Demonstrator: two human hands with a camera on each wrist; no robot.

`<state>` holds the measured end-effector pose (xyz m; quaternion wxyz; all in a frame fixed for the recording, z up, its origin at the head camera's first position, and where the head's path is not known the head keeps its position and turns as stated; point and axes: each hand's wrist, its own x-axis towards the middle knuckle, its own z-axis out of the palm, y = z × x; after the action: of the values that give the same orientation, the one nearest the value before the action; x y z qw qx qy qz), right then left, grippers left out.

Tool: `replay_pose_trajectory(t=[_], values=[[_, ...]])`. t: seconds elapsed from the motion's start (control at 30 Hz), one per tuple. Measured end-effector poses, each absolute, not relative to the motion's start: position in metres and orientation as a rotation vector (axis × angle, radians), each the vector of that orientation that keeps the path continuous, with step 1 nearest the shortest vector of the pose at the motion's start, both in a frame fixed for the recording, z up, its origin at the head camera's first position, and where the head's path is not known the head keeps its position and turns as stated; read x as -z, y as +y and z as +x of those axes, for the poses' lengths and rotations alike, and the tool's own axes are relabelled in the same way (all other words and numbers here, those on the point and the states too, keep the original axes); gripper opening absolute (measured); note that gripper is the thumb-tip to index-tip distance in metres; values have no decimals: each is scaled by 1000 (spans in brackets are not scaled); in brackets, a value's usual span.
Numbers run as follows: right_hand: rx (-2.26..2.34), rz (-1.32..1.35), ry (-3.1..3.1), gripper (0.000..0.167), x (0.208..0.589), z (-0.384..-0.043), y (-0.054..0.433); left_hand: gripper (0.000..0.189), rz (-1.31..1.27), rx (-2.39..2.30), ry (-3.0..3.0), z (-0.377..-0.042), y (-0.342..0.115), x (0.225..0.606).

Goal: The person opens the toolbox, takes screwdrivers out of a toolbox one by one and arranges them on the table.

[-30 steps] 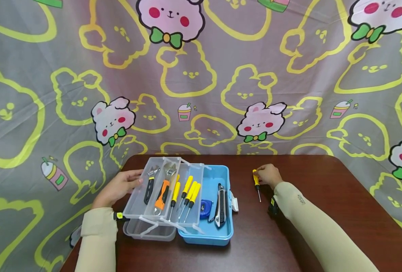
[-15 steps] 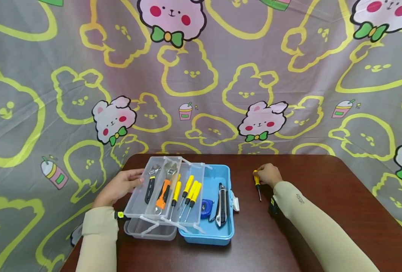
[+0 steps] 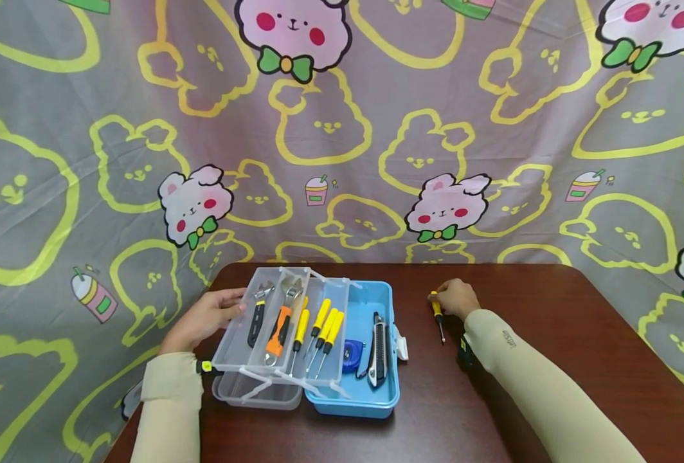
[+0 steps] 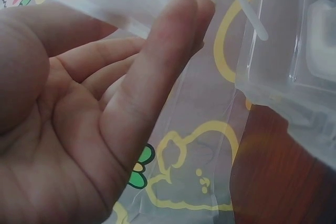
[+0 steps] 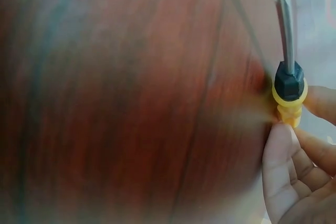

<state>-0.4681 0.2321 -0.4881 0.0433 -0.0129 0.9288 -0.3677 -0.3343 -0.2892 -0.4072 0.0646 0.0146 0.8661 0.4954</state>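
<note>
My left hand [image 3: 206, 318] grips the left side of a clear plastic tray [image 3: 233, 347], raised on hinged arms over a light blue toolbox [image 3: 353, 406]. In the left wrist view, its fingers [image 4: 152, 72] reach to the tray's edge. Inside the tray lie a black-handled adjustable wrench [image 3: 256, 318], an orange-handled adjustable wrench [image 3: 278, 328] and several yellow screwdrivers [image 3: 322, 331]. Right of the toolbox, my right hand [image 3: 459, 299] pinches a yellow-handled screwdriver [image 3: 437, 308] between thumb and fingers. Its metal shaft [image 5: 286, 30] points away from the hand, toward the near side of the table.
A utility knife [image 3: 378, 347] and a blue tape measure [image 3: 351, 355] lie in the toolbox base. Its white latch [image 3: 402, 346] juts out on the right. A clear lid [image 3: 261, 395] sits below the tray. A cartoon-print cloth [image 3: 353, 135] hangs behind the brown table [image 3: 539, 334].
Both hands stay nearly where they were, still holding the tray and the screwdriver. The screwdriver tilts very slightly in the right hand, and the head view shifts a little.
</note>
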Motion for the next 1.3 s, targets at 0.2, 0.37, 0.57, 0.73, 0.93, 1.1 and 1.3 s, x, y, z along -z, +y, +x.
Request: replay_pose_trajectory(t=[0.2, 0.37, 0.57, 0.73, 0.93, 1.1, 1.3], values=[[1124, -57, 2840, 32, 485, -467, 233, 52, 43, -1501, 2604, -334, -289, 408], [1197, -84, 2812, 25, 479, -467, 236, 50, 38, -1490, 2616, -334, -289, 408], [1218, -73, 2801, 29, 472, -464, 237, 51, 30, -1486, 2613, -335, -289, 408], [1249, -92, 2795, 29, 467, -465, 239, 51, 32, -1481, 2615, -336, -289, 408], [1290, -119, 2757, 30, 460, -463, 238, 51, 41, -1467, 2623, -336, -289, 408], [1293, -154, 2746, 30, 451, -459, 234, 50, 58, -1469, 2626, -336, -290, 406], [1293, -171, 2739, 30, 438, -450, 223, 51, 46, -1466, 2620, -335, -290, 405]])
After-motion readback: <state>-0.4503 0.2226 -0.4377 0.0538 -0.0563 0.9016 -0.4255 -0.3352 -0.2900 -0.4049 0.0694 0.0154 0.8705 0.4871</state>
